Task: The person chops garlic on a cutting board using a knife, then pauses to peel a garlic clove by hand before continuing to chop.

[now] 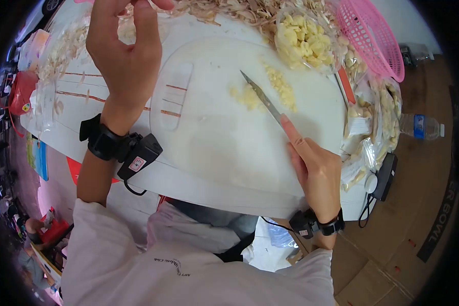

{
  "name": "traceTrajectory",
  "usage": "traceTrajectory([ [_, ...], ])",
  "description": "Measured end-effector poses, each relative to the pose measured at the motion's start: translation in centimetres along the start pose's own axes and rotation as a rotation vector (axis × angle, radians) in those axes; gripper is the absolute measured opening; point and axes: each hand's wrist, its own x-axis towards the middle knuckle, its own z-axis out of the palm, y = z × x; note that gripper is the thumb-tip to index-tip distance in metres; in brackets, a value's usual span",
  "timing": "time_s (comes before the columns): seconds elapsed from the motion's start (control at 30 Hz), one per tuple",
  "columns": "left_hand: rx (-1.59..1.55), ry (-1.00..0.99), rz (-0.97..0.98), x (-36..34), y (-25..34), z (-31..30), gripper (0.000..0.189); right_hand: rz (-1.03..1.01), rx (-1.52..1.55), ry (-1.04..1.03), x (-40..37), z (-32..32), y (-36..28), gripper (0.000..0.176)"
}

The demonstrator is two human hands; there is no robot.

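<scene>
My right hand [313,166] grips a knife [262,98] with its index finger laid along the top of the blade; the handle is hidden in the palm. The blade rests over a white cutting board [214,148], its tip pointing up and left. Beside the blade lie a small heap of minced garlic [247,97] and a strip of chopped garlic [280,86]. My left hand [125,56] is raised above the board's upper left side. Its fingers are loosely bent and apart, partly cut off by the frame's top edge, with nothing visible in them.
A clear bag of peeled garlic cloves [303,41] stands at the board's top right, near a pink basket [375,38]. Garlic skins [229,10] are strewn along the back. More bags [367,132] line the right edge, and a water bottle [421,126] lies beyond them.
</scene>
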Motion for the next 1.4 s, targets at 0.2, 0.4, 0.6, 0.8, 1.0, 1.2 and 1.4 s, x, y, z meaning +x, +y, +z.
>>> traceTrajectory([
  [0.2, -0.028, -0.048, -0.021, -0.4, -1.5, -1.2, 0.02, -0.028, -0.068, -0.008, -0.1, 0.0, -0.3, 0.064],
  [0.4, -0.041, -0.044, -0.068, -0.5, -1.3, -1.0, 0.025, -0.098, -0.062, 0.023, -0.4, 0.4, 0.2, 0.074],
  [0.6, 0.04, -0.038, -0.02, 0.0, -0.5, -0.6, 0.02, -0.094, -0.037, 0.061, -0.5, 0.2, 0.2, 0.074],
  [0.8, -0.021, -0.002, -0.048, -0.1, -0.6, -0.5, 0.016, -0.032, -0.06, 0.017, -0.3, 0.1, -0.5, 0.064],
  [1.0, -0.219, -0.024, -0.152, -0.5, -2.9, -0.5, 0.016, -0.031, -0.005, 0.072, -0.2, 0.0, -0.5, 0.063],
  [1.2, -0.019, -0.01, 0.016, 0.0, -1.6, -0.7, 0.016, -0.044, -0.074, -0.009, 0.1, 0.2, -1.3, 0.061],
  [1.4, -0.046, 0.008, 0.002, -0.2, -1.5, -0.4, 0.017, -0.112, -0.036, 0.072, 0.3, 0.5, -0.9, 0.061],
])
